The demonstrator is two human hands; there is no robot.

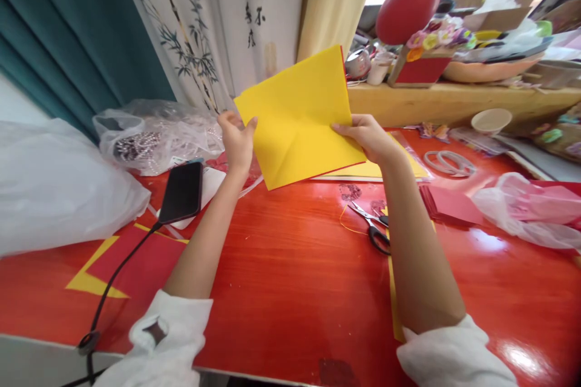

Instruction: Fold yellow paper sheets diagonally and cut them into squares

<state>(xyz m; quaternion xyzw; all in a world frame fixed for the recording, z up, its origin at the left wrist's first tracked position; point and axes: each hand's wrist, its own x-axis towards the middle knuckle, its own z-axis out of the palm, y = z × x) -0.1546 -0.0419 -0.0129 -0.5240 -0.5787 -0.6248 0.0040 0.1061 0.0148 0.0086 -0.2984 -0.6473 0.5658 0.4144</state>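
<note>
A yellow sheet of paper (304, 118), with a thin red layer showing along its right and lower edges, is held up above the table. My left hand (236, 140) grips its left edge, thumb on the front and fingers behind. At the lower right edge, my right hand (363, 134) pinches the sheet the same way. Faint creases run across the paper. Scissors with black handles (374, 228) lie on the table beside my right forearm, partly hidden by it. A yellow thread (347, 221) curls next to the blades.
On the red table (281, 290) lie a phone (182, 192) with a cable, red and yellow sheets (140, 263), red papers (451, 205) and a clear tape-like coil (449, 163). White plastic bags (59, 187) stand left. A cluttered wooden ledge (408, 100) runs along the back right.
</note>
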